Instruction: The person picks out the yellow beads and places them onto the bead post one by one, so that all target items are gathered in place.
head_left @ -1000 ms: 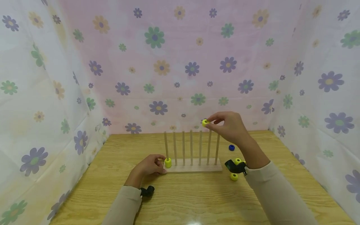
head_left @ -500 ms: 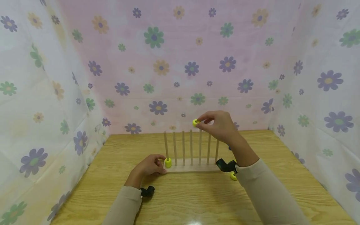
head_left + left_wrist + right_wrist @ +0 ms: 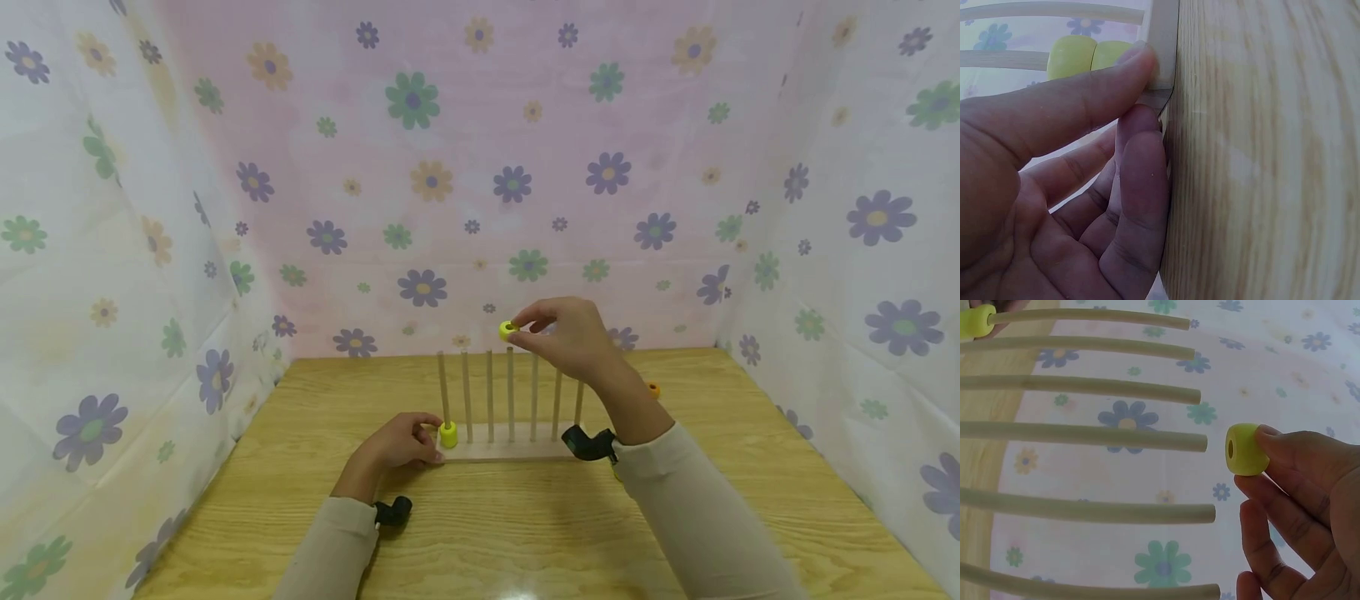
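A wooden peg rack (image 3: pixel 480 452) with several upright pegs stands on the table. My left hand (image 3: pixel 405 438) grips the left end of its base, thumb on top and fingers at the end in the left wrist view. Two yellow beads (image 3: pixel 1072 57) are stacked on the leftmost peg, low against the base. My right hand (image 3: pixel 566 337) pinches another yellow bead (image 3: pixel 1247 450) between thumb and fingers. This bead is just above the tip of a middle peg (image 3: pixel 1166 440), apart from it, with its hole facing the peg end in the right wrist view.
An orange bead (image 3: pixel 654 390) lies on the wooden table (image 3: pixel 480 533), right of the rack behind my right forearm. Part of a yellow bead (image 3: pixel 618 472) shows under the right wrist camera (image 3: pixel 588 443). Flowered cloth (image 3: pixel 480 167) surrounds the table at the back and sides.
My right hand has carried its yellow bead leftward, from over the right-hand pegs to over a middle peg. The forearm now hides the blue bead and uncovers an orange one. The left hand stays put.
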`<state>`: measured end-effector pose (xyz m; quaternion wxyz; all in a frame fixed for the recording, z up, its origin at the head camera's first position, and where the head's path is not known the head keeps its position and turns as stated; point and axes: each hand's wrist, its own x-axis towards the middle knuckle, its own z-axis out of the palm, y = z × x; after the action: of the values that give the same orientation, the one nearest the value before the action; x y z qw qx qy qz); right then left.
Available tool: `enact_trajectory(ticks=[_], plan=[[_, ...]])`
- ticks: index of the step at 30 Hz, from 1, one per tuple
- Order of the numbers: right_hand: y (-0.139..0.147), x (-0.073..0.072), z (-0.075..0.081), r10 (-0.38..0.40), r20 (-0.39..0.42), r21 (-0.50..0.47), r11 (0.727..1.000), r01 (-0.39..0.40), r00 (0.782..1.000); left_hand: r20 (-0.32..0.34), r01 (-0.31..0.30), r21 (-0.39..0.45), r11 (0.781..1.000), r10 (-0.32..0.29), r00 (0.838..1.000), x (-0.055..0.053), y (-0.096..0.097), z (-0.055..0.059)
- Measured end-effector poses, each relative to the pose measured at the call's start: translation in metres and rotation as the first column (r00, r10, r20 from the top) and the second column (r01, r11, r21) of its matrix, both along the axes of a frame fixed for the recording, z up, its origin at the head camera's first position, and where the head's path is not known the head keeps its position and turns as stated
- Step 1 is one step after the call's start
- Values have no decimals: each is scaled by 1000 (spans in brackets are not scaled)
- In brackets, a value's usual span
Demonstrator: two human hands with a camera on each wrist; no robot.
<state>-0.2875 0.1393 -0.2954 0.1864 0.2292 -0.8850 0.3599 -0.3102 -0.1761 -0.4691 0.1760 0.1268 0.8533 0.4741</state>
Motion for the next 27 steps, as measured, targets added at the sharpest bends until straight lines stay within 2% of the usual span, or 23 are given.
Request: enact_trajectory(ticks=[8,27], plan=[[-11,0,-4,18,29,-7,1000,-18,999,6,4,3,1000,-4,1000,1,0,0],[-34,-4,-8,47,20,-16,999,-47,999,0,2,-2,1000,-2,1000,0,0,1]])
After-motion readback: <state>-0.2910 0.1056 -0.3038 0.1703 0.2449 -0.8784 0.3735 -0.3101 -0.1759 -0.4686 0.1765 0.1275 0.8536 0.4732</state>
